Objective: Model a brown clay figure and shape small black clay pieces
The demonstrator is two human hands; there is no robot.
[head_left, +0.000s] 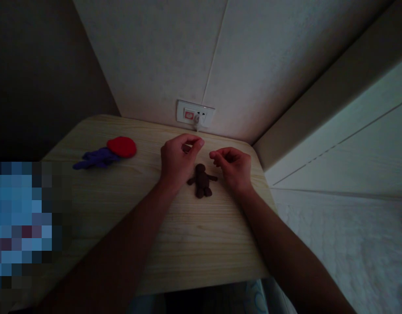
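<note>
Wooden tabletop [187,244] stretches open between brown figure [202,180] and near edge [201,285].

Both forearms reach forward from the lower frame, converging. Left hand [179,159] raised, fingers curled, thumb and index tips close together; right hand [235,166] opposite, fingers bent inward, thumb near index. Hands apart, fingertips facing across a small gap.

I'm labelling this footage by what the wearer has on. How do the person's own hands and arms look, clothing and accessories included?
Both the left hand and the right hand are bare, with no gloves. No ring, watch or bracelet can be made out in the dim light. No sleeve shows along the forearms; any higher up is outside the picture.
</note>
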